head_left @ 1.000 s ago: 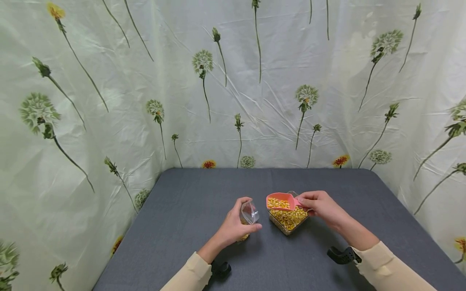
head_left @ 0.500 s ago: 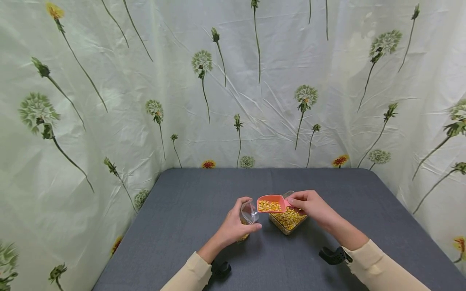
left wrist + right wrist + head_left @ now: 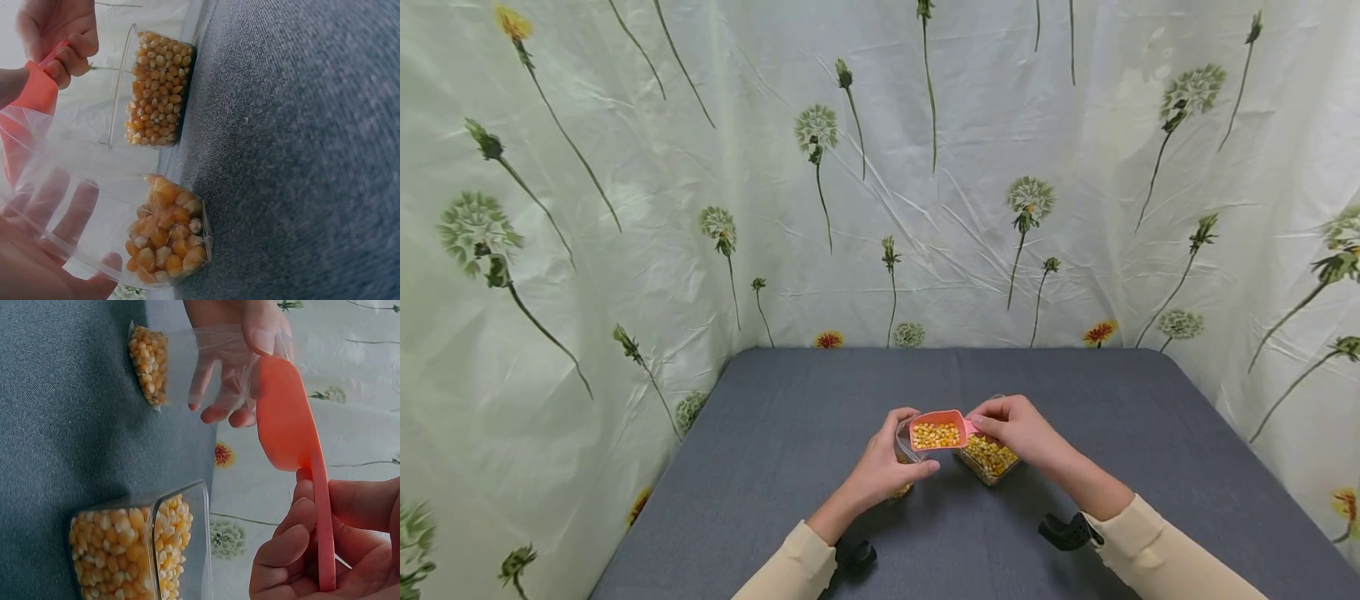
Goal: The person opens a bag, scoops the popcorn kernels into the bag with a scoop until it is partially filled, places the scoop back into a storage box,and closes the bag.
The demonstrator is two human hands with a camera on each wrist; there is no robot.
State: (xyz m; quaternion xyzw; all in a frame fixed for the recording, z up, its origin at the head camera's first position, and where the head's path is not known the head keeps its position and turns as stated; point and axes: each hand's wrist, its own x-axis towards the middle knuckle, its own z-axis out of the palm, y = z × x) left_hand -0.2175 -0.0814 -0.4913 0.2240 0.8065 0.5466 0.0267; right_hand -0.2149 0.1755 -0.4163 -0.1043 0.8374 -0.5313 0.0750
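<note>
My left hand (image 3: 883,467) holds a clear plastic bag (image 3: 181,369) at its mouth, thumb and fingers spreading it wide. Yellow corn kernels (image 3: 169,244) fill the bottom of the bag, which is at or close to the table surface. Between thumb and fingers, my right hand (image 3: 1018,429) pinches the handle of a pink scoop (image 3: 284,415). Corn lies in the scoop, and its bowl is roughly level over the bag's mouth. Below the right hand stands a clear square container (image 3: 121,87) full of corn kernels, partly hidden in the head view.
A dark grey cloth covers the table (image 3: 820,392). Behind and beside it hangs a pale curtain (image 3: 760,167) printed with dandelions. Black wrist mounts (image 3: 1063,531) sit under both forearms near the table.
The right hand has moved left with the loaded scoop, from above the corn container to over the bag's mouth. My left hand and the bag have stayed in place.
</note>
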